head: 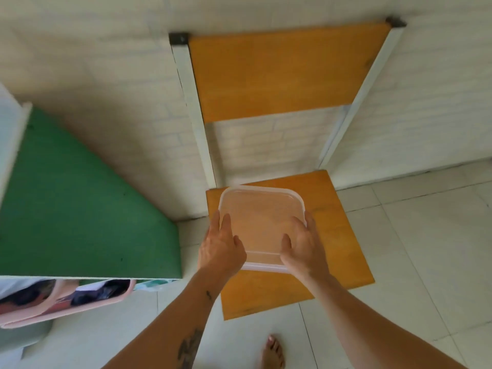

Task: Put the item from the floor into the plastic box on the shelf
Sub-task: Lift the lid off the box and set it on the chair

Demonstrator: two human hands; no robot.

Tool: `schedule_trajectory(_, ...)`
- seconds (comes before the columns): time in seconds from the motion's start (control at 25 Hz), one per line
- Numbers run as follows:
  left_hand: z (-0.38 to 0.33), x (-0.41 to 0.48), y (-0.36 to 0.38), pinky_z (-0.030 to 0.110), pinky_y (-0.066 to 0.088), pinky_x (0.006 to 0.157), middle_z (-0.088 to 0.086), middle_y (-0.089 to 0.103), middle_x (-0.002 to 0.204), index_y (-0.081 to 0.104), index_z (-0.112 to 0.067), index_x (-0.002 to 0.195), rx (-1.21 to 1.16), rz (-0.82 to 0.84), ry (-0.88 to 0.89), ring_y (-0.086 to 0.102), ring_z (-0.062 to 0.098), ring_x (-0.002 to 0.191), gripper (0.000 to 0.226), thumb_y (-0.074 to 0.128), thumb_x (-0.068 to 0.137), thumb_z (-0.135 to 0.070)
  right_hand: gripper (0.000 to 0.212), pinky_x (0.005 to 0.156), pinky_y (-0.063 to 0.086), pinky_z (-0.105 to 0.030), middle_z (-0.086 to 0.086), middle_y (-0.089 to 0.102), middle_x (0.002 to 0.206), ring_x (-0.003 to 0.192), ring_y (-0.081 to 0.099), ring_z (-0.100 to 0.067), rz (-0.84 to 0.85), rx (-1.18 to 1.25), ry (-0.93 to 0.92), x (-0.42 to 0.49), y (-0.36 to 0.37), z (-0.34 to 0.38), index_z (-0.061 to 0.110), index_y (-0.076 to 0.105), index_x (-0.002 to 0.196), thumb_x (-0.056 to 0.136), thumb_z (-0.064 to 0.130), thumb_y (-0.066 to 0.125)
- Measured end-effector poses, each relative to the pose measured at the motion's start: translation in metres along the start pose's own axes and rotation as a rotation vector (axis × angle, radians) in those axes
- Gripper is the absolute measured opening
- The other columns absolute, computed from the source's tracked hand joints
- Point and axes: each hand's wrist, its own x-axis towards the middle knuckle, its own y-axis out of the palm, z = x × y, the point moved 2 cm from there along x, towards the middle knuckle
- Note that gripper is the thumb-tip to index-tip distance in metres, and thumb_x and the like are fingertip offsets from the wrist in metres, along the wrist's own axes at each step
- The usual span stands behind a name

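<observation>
A clear square plastic box (pixel 259 219) with its lid on rests on the lower orange shelf (pixel 340 251) of a white-framed rack. My left hand (pixel 222 247) grips the box's near left corner, thumb on the lid. My right hand (pixel 302 245) grips the near right corner, fingers over the right rim. Whether anything lies inside the box is unclear through the cloudy lid. No loose item shows on the floor.
An upper orange shelf (pixel 279 73) sits above against the white brick wall. A green-topped cabinet (pixel 80 209) stands at the left with a pink basket (pixel 61 304) of clothes under it. A bare foot (pixel 273 351) stands on the white tiled floor.
</observation>
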Motion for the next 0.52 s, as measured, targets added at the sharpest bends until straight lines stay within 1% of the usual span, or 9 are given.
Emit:
schedule_trajectory(0.08,0.017,0.014,0.03,0.042,0.041,0.106,0.0,0.008,0.163,0.019,-0.026,0.149,-0.014,0.037,-0.005,0.035,0.028,0.139,0.058,0.043,0.096,-0.028,0.052,0.103,0.047,-0.046,-0.013,0.024,0.158,0.139,0.037,-0.032,0.009,-0.007,0.0,0.012,0.028,-0.017,0.017,0.042,0.141,0.092,0.03,0.053)
schedule_trajectory(0.28,0.044,0.032,0.075,0.04,0.038,0.108,-0.008,-0.008,0.163,0.009,-0.029,0.152,-0.071,0.11,0.04,0.026,0.026,0.144,0.067,0.044,0.095,-0.023,0.053,0.107,0.043,-0.049,-0.011,0.016,0.161,0.143,0.028,-0.032,0.018,-0.036,-0.003,0.032,0.063,-0.042,0.019,0.04,0.141,0.091,0.029,0.056)
schedule_trajectory(0.36,0.046,0.034,0.082,0.04,0.037,0.11,-0.01,-0.013,0.162,0.004,-0.031,0.152,-0.077,0.134,0.031,0.022,0.026,0.145,0.069,0.043,0.095,-0.022,0.054,0.106,0.044,-0.048,-0.009,0.016,0.16,0.143,0.028,-0.031,0.018,-0.045,0.001,0.035,0.064,-0.044,0.02,0.039,0.141,0.091,0.028,0.057)
schedule_trajectory(0.44,0.044,0.033,0.079,0.04,0.038,0.11,-0.009,-0.008,0.163,0.008,-0.03,0.152,-0.084,0.137,0.015,0.022,0.026,0.145,0.068,0.044,0.095,-0.021,0.053,0.104,0.046,-0.048,-0.009,0.019,0.159,0.141,0.031,-0.031,0.026,-0.045,0.014,0.033,0.059,-0.042,0.019,0.04,0.14,0.09,0.026,0.057)
schedule_trajectory(0.52,0.04,0.031,0.066,0.041,0.039,0.11,-0.006,0.003,0.163,0.017,-0.029,0.15,-0.089,0.113,0.007,0.025,0.026,0.144,0.064,0.047,0.094,-0.02,0.053,0.102,0.047,-0.048,-0.008,0.023,0.157,0.14,0.033,-0.03,0.035,-0.05,0.013,0.029,0.048,-0.034,0.019,0.041,0.139,0.09,0.025,0.058)
